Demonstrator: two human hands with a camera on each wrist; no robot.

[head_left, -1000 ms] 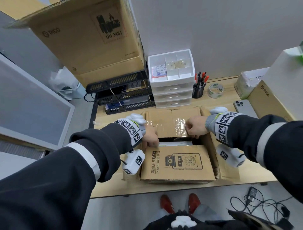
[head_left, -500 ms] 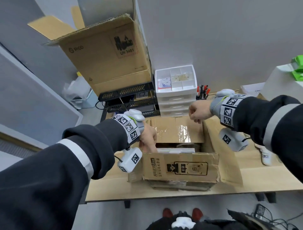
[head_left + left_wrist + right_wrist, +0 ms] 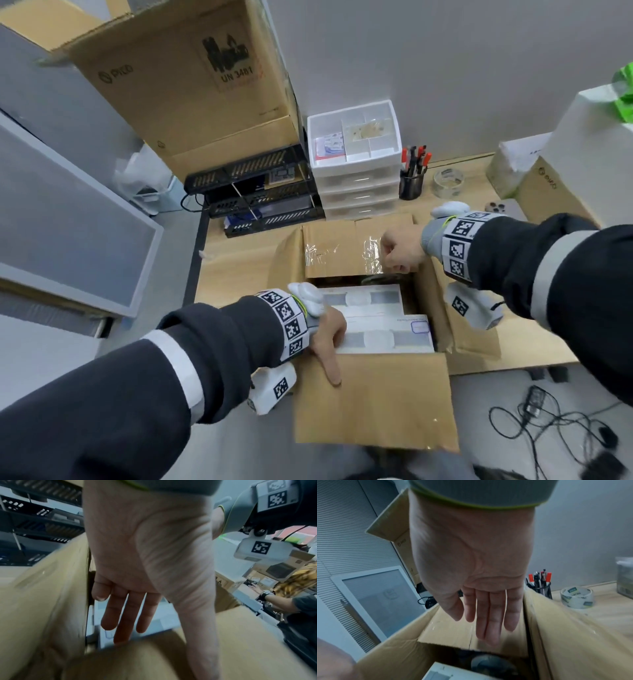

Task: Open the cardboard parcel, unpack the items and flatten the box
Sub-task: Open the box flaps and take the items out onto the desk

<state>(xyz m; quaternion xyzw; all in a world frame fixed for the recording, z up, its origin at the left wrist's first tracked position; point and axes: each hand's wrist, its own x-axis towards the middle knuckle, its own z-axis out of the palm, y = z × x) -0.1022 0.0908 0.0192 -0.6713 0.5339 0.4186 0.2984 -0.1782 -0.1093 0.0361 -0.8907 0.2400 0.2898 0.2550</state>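
Note:
The cardboard parcel point(image 3: 455, 329) stands open on the desk with all of its flaps turned outward. The near flap point(image 3: 373, 401) hangs over the desk edge towards me. The far flap point(image 3: 339, 250) carries torn clear tape. Two white boxes point(image 3: 376, 329) lie inside, with a dark round item point(image 3: 488, 662) behind them. My left hand point(image 3: 329, 339) sits at the near left corner, its thumb on the near flap and straight fingers point(image 3: 126, 622) down on a white box point(image 3: 159, 624). My right hand point(image 3: 399, 251) rests with flat fingers point(image 3: 489, 622) on the far flap point(image 3: 453, 631).
Behind the parcel stand black trays point(image 3: 253, 192), a white drawer unit point(image 3: 356, 161), a pen cup point(image 3: 411, 178) and a tape roll point(image 3: 447, 181). A big brown box point(image 3: 191, 85) towers back left. More boxes point(image 3: 548, 195) and a phone point(image 3: 503, 209) sit right. Cables point(image 3: 548, 418) lie on the floor.
The printed near flap has swung from over the opening out towards me, baring the white boxes. My left hand slid to the near edge. My right hand dropped onto the far flap.

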